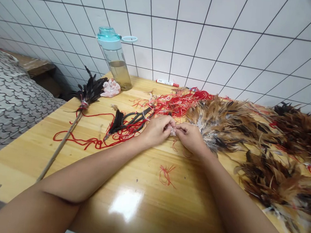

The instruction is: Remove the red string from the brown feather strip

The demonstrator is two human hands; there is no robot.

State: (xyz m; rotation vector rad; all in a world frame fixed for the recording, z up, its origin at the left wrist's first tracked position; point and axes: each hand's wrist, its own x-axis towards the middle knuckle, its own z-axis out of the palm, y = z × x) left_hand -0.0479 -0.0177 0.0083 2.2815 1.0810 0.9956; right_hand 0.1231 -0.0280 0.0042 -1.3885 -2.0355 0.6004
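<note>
Close together over the middle of the table, my left hand [158, 129] and my right hand [190, 136] pinch a small tangle of thin white strands [173, 132] between their fingertips. Its exact kind is too small to make out. Just left of my left hand lie black-handled scissors [137, 118], with red string [74, 138] looped around and under them. Beyond my fingers spreads a heap of red string [184, 101]. A bundle of brown feathers [226, 119] lies right beside my right hand.
At the left, a stick [60, 146] carries black feathers [91, 91] tied at its end. A water bottle [119, 62] stands near the tiled wall, beside a crumpled pinkish bag [110, 88]. A red marker [168, 83] lies behind. More feather bundles [280, 178] cover the right side.
</note>
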